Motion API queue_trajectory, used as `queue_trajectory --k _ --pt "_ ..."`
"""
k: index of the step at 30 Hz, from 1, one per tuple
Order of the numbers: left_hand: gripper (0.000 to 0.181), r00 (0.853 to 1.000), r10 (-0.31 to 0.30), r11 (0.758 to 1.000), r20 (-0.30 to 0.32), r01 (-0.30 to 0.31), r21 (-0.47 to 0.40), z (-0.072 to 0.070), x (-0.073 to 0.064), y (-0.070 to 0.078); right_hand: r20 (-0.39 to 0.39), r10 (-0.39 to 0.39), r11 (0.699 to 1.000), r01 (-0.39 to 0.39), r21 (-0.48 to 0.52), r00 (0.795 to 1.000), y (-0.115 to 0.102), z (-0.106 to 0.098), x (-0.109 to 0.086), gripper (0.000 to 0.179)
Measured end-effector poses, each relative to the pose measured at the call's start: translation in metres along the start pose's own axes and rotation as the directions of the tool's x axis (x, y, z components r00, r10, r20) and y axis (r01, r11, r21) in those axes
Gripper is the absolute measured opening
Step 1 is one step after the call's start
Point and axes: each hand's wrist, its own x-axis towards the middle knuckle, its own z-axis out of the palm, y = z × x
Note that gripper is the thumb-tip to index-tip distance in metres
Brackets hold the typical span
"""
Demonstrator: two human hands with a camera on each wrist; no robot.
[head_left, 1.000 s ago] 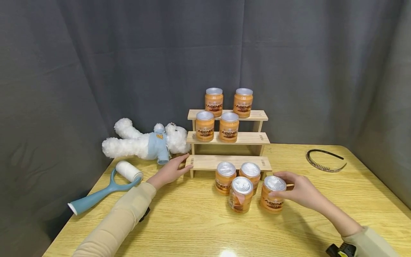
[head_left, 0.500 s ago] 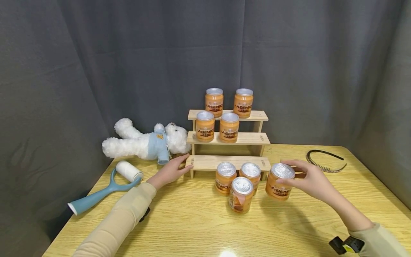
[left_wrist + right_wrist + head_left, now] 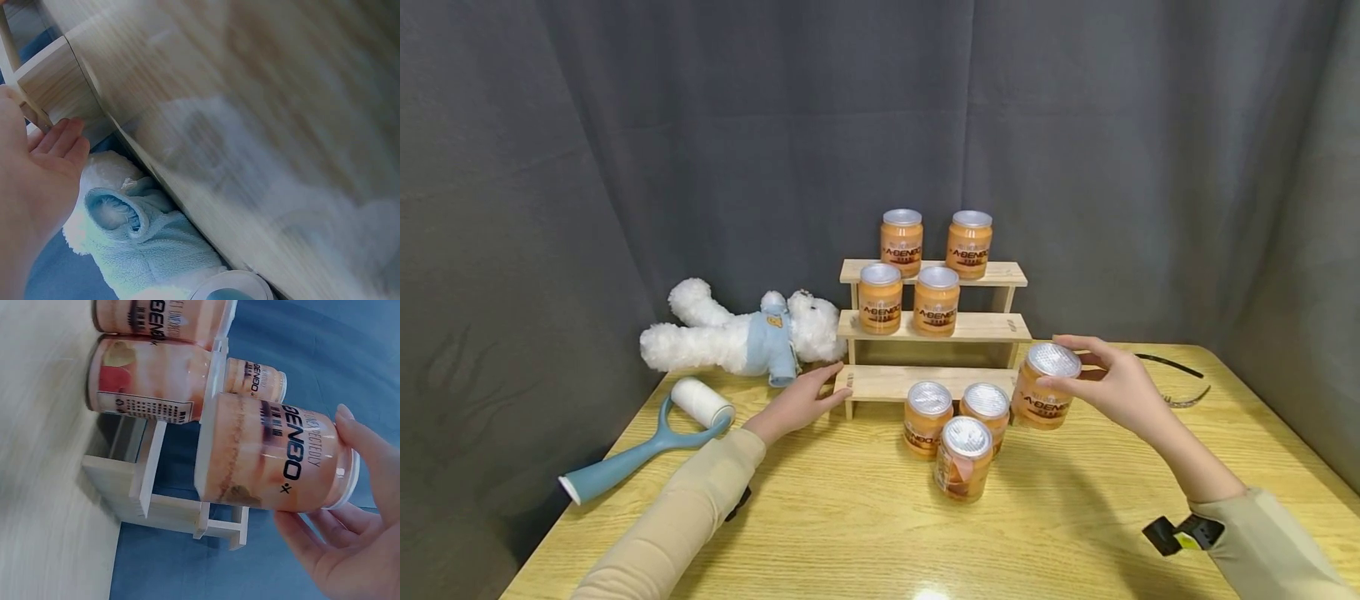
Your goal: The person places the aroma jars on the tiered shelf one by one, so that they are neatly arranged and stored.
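Observation:
My right hand (image 3: pixel 1108 387) grips an orange jar with a silver lid (image 3: pixel 1043 400), thumb on one side and fingers on the other near the lid. In the right wrist view the held jar (image 3: pixel 269 453) is off the table, in front of the wooden stand (image 3: pixel 144 481). At the left end of the bottom step of the three-step stand (image 3: pixel 887 382), my left hand (image 3: pixel 797 402) rests its fingertips, fingers fairly straight. The left wrist view shows the left hand (image 3: pixel 44 169) at the stand's edge. Three similar jars (image 3: pixel 964 458) stand before the bottom step.
Two jars (image 3: pixel 901 243) stand on the top step and two more jars (image 3: pixel 880 300) on the middle one. Left of the stand lies a white plush toy (image 3: pixel 767 340) in blue. A blue-handled roller (image 3: pixel 632 462) lies in front of it. A headband (image 3: pixel 1187 400) sits at right, partly hidden.
My right hand has lifted the jar from the table and moved it up toward the right end of the bottom step. The left hand stays in place.

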Motion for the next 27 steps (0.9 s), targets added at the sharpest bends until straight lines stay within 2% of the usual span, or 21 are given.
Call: queue_trajectory --k 13,21,27 --pt "0.071 1.0 -0.02 1.0 0.009 0.02 -0.011 0.001 0.0 0.0 -0.108 0.031 0.996 -0.022 0.086 0.994 -0.009 0.005 0.04 0.061" --pt "0.073 1.0 -0.021 1.0 0.013 0.021 -0.011 0.001 0.0 -0.002 -0.172 0.058 0.988 -0.032 0.149 0.983 -0.008 0.017 0.066 0.05" --pt "0.072 1.0 -0.027 1.0 0.014 0.027 -0.013 0.0 0.0 -0.001 -0.21 0.023 0.98 0.02 0.2 0.977 -0.004 0.028 0.081 0.045"
